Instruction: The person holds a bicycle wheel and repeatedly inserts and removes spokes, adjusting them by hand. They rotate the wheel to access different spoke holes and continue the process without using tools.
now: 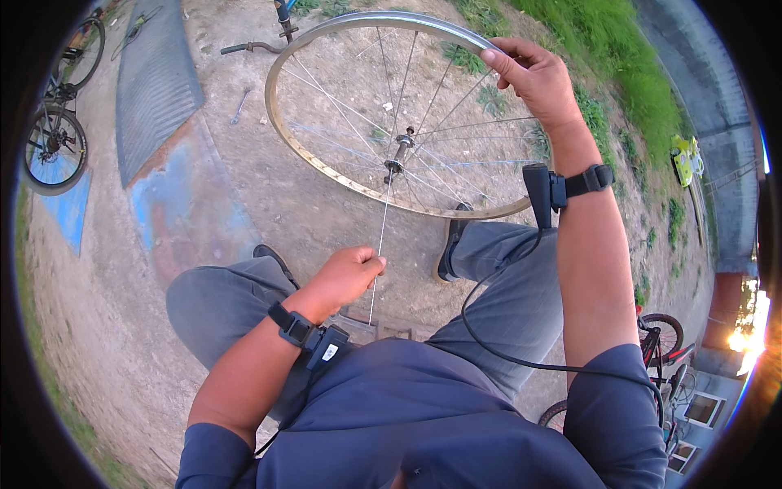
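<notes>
1. The tyreless bicycle wheel [350,185] is tilted in front of the person's knees, above bare dirt, its hub [401,151] facing us.
2. One pale spoke [385,220] runs from the hub toward the lap; I can't make out whether its upper end is seated.
3. The left hand [349,275] pinches that spoke between thumb and curled fingers, whose tips are partly hidden.
4. The right hand [538,81] grips the wheel's far edge, some fingers lost behind the metal.
5. A black cable [481,326] loops across the right thigh.
6. Beyond the wheel, a blue tube [282,11] is cut off above a handlebar [244,47].
7. Leftward, a bicycle [55,151] nears the dark rim; rightward, glare blurs the building.
</notes>
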Tool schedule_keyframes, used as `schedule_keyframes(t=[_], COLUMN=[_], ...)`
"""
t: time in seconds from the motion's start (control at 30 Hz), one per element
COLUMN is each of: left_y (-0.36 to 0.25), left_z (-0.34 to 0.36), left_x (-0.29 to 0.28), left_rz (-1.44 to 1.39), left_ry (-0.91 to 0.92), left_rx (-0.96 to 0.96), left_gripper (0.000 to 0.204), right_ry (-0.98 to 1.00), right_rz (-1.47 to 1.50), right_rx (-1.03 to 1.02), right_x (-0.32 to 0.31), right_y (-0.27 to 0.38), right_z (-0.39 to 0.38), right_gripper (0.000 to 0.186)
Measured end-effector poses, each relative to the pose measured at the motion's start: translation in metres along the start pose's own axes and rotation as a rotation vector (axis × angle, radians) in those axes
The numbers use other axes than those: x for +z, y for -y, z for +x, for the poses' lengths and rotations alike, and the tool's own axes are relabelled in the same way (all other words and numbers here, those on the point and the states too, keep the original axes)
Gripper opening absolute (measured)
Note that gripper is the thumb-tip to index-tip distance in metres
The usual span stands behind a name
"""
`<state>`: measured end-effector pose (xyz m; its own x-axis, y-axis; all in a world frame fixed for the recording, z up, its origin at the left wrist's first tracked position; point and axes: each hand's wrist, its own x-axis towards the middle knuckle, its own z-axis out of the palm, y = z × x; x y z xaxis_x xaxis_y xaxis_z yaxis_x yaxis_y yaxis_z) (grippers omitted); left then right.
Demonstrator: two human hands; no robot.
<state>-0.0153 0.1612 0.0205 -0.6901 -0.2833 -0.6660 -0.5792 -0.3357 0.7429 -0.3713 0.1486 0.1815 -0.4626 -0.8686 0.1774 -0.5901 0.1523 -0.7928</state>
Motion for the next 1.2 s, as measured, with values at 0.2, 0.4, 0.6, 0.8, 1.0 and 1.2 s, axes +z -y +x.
schedule_keyframes(t=[0.2, 0.4, 0.6, 0.8, 1.0, 1.2], left_y=[0.008, 0.006, 0.004, 0.005, 0.009, 0.013], left_z=[0.006, 0.01, 0.012, 0.016, 0.019, 0.022], left_x=[0.002, 0.002, 0.003, 0.002, 0.002, 0.003], left_rz=[0.02, 0.028, 0.035, 0.021, 0.021, 0.027], left_ry=[-0.039, -0.067, -0.07, -0.08, -0.075, -0.077], left_rx=[-0.008, 0.038, 0.073, 0.078, 0.085, 0.09], left_gripper=[0.031, 0.033, 0.032, 0.032, 0.031, 0.031], right_ry=[0.001, 0.01, 0.013, 0.011, 0.009, 0.009], right_rz=[-0.017, -0.037, -0.046, -0.056, -0.065, -0.057], right_rx=[-0.032, -0.05, -0.05, -0.048, -0.034, -0.04], right_x=[0.001, 0.002, 0.004, 0.005, 0.005, 0.006], right_y=[0.001, 0.003, 0.005, 0.005, 0.006, 0.006], right_z=[0.0, 0.001, 0.003, 0.003, 0.004, 0.004], right_gripper=[0.046, 0.046, 0.046, 0.047, 0.049, 0.049])
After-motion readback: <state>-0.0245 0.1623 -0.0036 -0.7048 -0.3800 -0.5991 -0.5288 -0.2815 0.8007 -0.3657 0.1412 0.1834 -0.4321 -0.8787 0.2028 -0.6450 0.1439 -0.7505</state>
